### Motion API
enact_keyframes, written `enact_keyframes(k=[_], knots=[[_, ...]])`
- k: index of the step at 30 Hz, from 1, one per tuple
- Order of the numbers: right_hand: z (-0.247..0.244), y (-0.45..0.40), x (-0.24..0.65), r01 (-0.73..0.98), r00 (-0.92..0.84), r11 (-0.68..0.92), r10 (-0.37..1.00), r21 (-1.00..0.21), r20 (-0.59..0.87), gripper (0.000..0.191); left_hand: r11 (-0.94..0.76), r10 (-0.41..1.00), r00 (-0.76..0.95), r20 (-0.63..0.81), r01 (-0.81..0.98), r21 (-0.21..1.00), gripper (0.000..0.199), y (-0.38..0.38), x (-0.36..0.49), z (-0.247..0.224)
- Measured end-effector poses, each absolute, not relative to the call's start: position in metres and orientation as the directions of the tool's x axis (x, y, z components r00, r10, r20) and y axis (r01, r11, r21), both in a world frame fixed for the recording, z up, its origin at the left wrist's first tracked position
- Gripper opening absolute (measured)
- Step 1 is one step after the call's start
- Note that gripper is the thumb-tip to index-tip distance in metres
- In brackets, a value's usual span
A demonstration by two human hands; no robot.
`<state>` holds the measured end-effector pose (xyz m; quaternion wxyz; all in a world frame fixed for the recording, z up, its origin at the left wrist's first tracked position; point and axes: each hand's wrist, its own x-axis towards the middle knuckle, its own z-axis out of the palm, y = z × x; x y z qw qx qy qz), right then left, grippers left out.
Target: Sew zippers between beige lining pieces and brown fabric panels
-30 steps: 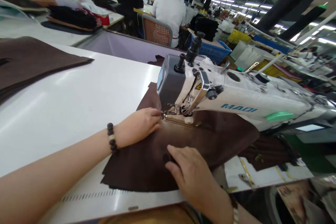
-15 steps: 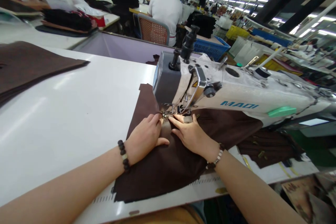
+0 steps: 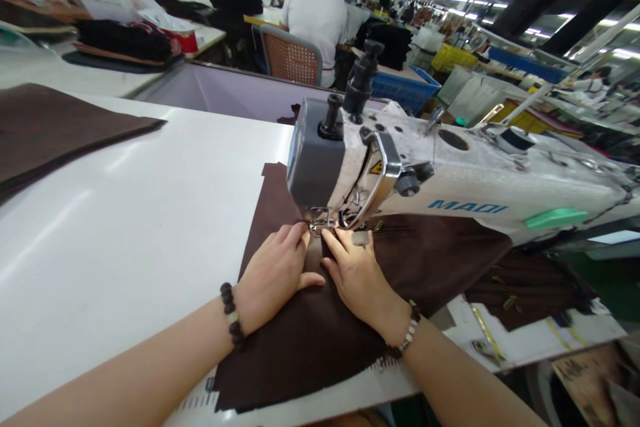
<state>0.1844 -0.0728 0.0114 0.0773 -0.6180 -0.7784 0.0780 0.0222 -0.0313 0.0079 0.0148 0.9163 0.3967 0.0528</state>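
A dark brown piece of leather-like fabric [image 3: 295, 353] lies under the needle area of a white-and-grey sewing machine [image 3: 425, 167]. My left hand [image 3: 274, 270] rests flat on it, left of the presser foot [image 3: 320, 225], thumb stretched out. My right hand [image 3: 361, 273] presses on the fabric just right of the foot, fingers spread, with a wide greyish band on one finger. Both sets of fingertips are close to the foot. A zipper [image 3: 395, 230] with a brass-coloured pull shows on the fabric beside my right hand. The needle tip is hidden.
Stacked brown pieces [image 3: 60, 130] lie on the white table [image 3: 150, 233] at left. More brown pieces with zippers [image 3: 520, 287] lie at right. Beyond the machine are a blue crate [image 3: 405, 88], a chair [image 3: 293, 57] and a seated person in white [image 3: 315, 20].
The view has shifted slightly, so the machine's arm appears a little lower and farther right. Both hands stay flat beside the presser foot, with little visible movement of the fabric.
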Motion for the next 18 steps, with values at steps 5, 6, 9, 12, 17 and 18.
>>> enact_keyframes(k=[5,6,9,12,17,18], knots=[[0.0088,-0.0745,0.1806,0.954,-0.21,0.213,0.977,-0.209,0.036,0.043,-0.676,0.737,0.673,0.059,0.733,0.079,0.069,-0.0294,0.0215,0.0097],[0.0084,-0.0746,0.1806,0.953,-0.21,0.214,0.977,-0.214,0.039,0.043,-0.677,0.736,0.674,0.06,0.732,0.074,0.069,-0.0292,0.0214,0.0099],[0.0081,-0.0739,0.1816,0.95,-0.208,0.213,0.977,-0.228,0.049,0.042,-0.685,0.729,0.681,0.07,0.726,0.061,0.069,-0.0282,0.0211,0.0097],[0.0088,-0.0717,0.1821,0.948,-0.21,0.216,0.976,-0.234,0.05,0.041,-0.69,0.724,0.684,0.086,0.722,0.061,0.066,-0.0266,0.0211,0.0084],[0.0091,-0.0694,0.1817,0.947,-0.213,0.215,0.976,-0.24,0.036,0.042,-0.698,0.715,0.69,0.109,0.712,0.073,0.068,-0.024,0.0209,0.0058],[0.0091,-0.0692,0.1816,0.946,-0.214,0.218,0.976,-0.241,0.041,0.042,-0.699,0.715,0.69,0.112,0.711,0.077,0.067,-0.0235,0.0208,0.0055]])
